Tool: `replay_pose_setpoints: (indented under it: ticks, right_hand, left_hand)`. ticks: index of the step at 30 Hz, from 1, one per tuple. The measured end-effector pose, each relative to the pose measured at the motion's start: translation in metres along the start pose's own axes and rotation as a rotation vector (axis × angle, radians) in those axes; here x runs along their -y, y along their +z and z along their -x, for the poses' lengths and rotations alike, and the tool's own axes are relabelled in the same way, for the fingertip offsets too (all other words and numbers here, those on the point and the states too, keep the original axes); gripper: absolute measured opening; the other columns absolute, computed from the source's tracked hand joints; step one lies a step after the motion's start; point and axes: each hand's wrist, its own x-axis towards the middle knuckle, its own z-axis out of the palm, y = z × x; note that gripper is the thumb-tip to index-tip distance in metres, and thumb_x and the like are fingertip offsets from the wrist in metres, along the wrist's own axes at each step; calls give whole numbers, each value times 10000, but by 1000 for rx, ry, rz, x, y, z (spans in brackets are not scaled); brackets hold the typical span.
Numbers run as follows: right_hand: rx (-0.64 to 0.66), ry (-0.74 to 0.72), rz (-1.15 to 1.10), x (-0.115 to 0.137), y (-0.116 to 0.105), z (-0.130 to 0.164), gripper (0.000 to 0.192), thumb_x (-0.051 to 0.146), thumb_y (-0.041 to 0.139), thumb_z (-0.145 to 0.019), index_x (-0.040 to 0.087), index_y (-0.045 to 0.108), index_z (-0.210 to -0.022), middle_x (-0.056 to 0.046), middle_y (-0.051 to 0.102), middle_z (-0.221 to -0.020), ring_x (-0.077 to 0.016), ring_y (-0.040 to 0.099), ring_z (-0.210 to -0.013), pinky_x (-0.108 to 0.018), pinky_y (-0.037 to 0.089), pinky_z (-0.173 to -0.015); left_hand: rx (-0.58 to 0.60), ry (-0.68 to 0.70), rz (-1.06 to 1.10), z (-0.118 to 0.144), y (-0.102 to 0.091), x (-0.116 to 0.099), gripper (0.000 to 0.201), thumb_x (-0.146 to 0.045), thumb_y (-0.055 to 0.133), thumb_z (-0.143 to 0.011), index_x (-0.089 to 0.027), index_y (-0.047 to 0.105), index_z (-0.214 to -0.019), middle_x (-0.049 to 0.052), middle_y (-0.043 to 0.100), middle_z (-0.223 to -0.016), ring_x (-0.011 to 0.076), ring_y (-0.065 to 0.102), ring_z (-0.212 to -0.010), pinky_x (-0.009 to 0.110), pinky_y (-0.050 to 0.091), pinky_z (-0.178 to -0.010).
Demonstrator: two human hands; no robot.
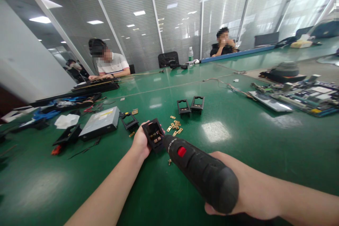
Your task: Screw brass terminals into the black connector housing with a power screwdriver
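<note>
My left hand (141, 141) is closed around a small black plastic housing (154, 147), tilted so that its open side faces me. Brass-coloured screws or terminals show inside it. In my right hand (238, 183) is a black cordless drill (201, 169) with a red switch on top. Its front end reaches the right side of the housing; the bit's tip is hidden from me. Small brass plates (174, 125) lie loose just beyond the housing. A brass screw (170, 162) rests on the green table beneath the drill's nose.
Two black frames (197, 104) stand past the brass plates. Left of my hand are another black frame (129, 123) and a silver disc drive (102, 122). Circuit boards (315, 93) lie at the right. Two people sit across the green table (159, 95), near a water bottle (190, 55).
</note>
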Motion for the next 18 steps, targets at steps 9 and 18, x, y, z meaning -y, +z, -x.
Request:
replay_pose_setpoints:
  ticks: [9, 18]
  right_hand:
    - [0, 45, -50, 4, 0, -1, 318, 274, 797, -630, 97, 578, -779, -35, 540, -774, -137, 449, -700, -183, 345, -559]
    - [17, 58, -37, 3, 0, -2, 327, 281, 791, -618, 102, 566, -774, -34, 542, -765, -132, 458, -683, -178, 345, -546]
  left_hand:
    - [-10, -10, -45, 3, 1, -2, 324, -313, 440, -889, -112, 685, -824, 148, 722, -704, 279, 708, -632, 393, 589, -570]
    - [-16, 9, -33, 3, 2, 0, 330, -331, 428, -892, -117, 667, -813, 147, 709, -686, 277, 699, -607, 387, 579, -545]
